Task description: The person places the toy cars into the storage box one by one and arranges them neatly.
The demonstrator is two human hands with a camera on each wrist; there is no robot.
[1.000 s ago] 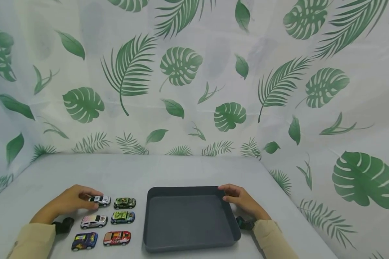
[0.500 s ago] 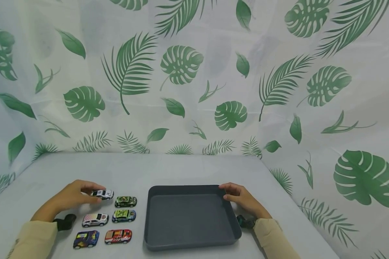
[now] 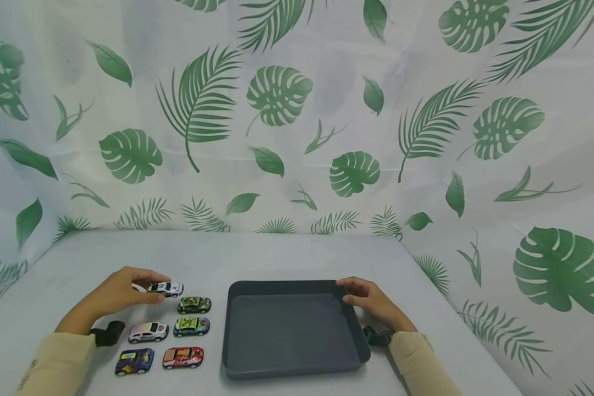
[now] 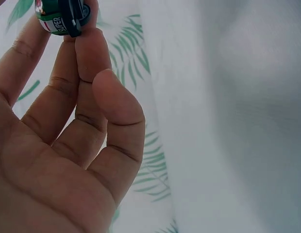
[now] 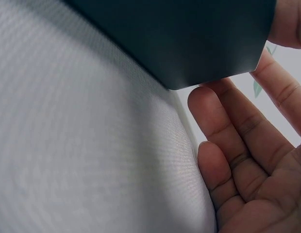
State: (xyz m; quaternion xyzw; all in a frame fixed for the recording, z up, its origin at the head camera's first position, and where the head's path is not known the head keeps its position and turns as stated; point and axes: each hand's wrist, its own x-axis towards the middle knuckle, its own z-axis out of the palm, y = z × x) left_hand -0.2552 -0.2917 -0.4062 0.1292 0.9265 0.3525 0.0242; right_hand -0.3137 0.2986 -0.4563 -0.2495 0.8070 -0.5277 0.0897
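The person's left hand pinches a small white toy car between thumb and fingertips and holds it just above the grey table, at the far end of a group of toy cars; from the left wrist view only a sliver of the car shows at the fingertips, so how far it is off the table is hard to judge there. Five more cars stand below it in two columns: a dark green car, a green and blue car, a red car, a pale pink car and a purple car. The right hand rests against the far right corner of the dark grey tray, its fingers loosely curved round the corner, thumb on the rim. The tray lies just right of the cars. Leaf-printed cloth hangs behind the table.
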